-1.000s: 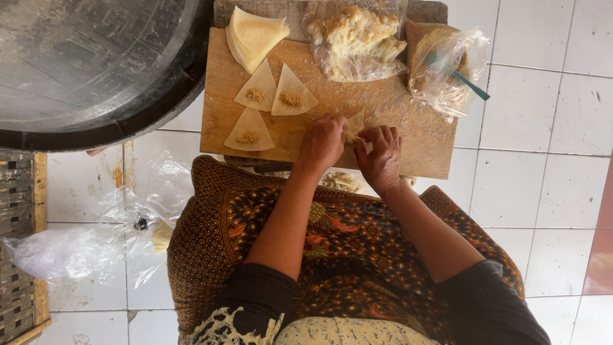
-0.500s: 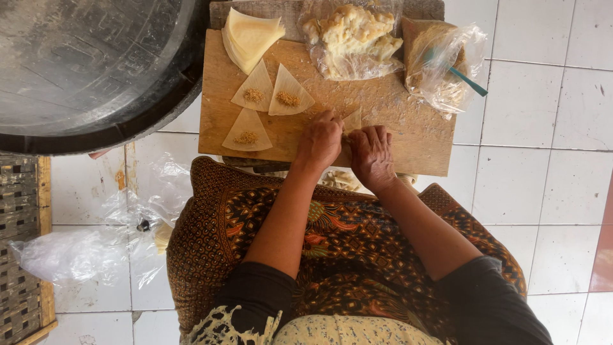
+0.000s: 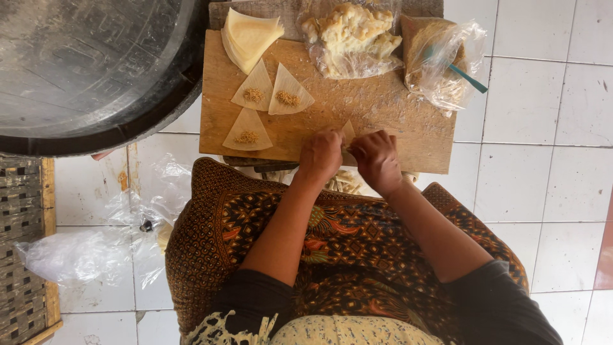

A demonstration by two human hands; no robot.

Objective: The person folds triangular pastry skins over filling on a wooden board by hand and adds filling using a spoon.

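Head view: left hand (image 3: 321, 155) and right hand (image 3: 377, 160) fingers pinch narrowly on one folded wrapper (image 3: 348, 132); board (image 3: 396, 115) beneath

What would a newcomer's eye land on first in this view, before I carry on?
Most likely the two hands meeting at the near edge of the wooden board: the left hand and right hand pinch one small dough wrapper between them. Next, three triangular wrappers with dabs of filling lie on the board's left part. The big dark metal pan fills the upper left corner.
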